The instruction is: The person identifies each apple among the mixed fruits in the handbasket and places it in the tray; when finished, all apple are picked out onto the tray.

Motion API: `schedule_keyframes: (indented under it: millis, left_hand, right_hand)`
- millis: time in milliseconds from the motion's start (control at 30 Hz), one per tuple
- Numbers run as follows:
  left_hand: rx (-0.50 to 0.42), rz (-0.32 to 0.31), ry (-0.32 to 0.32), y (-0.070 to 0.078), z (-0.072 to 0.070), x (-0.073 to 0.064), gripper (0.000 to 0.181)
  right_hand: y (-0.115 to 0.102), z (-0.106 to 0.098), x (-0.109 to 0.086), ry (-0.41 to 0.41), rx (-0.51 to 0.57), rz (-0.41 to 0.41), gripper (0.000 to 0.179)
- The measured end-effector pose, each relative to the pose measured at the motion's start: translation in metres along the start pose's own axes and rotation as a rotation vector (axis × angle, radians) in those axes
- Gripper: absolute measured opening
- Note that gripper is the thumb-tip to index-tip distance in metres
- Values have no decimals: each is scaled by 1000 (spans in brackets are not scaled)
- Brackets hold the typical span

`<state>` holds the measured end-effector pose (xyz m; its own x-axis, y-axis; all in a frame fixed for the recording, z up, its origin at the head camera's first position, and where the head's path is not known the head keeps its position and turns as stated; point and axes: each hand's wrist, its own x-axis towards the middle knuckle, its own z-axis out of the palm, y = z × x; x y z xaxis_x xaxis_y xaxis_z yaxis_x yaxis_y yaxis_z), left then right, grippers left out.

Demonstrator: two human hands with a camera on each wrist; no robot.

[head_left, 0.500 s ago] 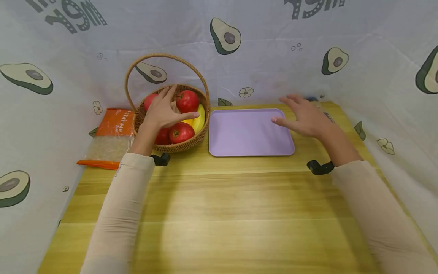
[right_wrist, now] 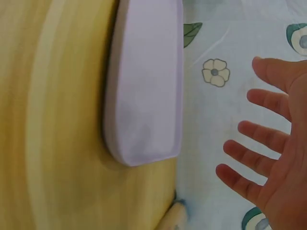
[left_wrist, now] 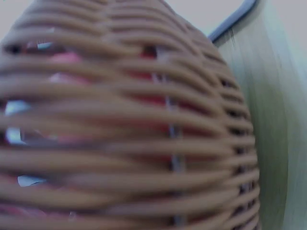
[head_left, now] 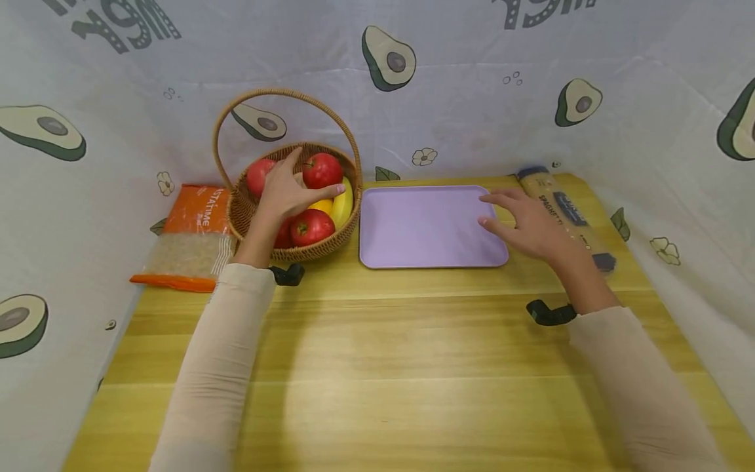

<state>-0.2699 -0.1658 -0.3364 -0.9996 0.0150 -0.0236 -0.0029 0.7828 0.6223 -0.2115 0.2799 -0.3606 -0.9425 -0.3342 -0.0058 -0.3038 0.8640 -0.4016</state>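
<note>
Over the wicker basket (head_left: 330,248) hovers my left hand (head_left: 286,195), thumb stretched out and fingers spread, holding nothing. Inside the basket lie red apples (head_left: 312,227), a banana (head_left: 344,204) and a yellow-orange fruit partly hidden by the thumb. The left wrist view is filled by the blurred basket weave (left_wrist: 120,158); no hand shows there. By the right end of the lilac tray (head_left: 425,229) is my right hand (head_left: 531,226), its fingers apart and its palm bare. The right wrist view shows that hand (right_wrist: 283,153) away from the tray (right_wrist: 148,86).
An orange and clear pasta bag (head_left: 191,236) lies left of the basket. A spaghetti pack (head_left: 566,213) lies at the back right, beyond the right hand. The basket's tall handle (head_left: 283,92) arches over it. A printed cloth (head_left: 460,98) hangs behind the wooden table (head_left: 413,367).
My right hand has come lower and slightly nearer me, uncovering the spaghetti pack. The left hand has shifted a little right over the basket. Basket and tray stay put.
</note>
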Motion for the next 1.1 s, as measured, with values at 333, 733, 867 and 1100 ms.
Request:
schedule_keyframes:
  millis: [333,733,867,1100]
  left_hand:
    - [-78,-57,-12,8,12,6,119]
    - [-173,-129,-5,7,18,9,99]
    - [-177,-126,-8,8,19,13,88]
    - [-186,-146,-20,2,19,15,87]
  right_hand:
    - [22,31,-13,83,107,36,51]
    - [39,58,-18,124,234,176,44]
    - [44,62,-17,119,274,216,45]
    - [51,67,-15,81,326,247,46]
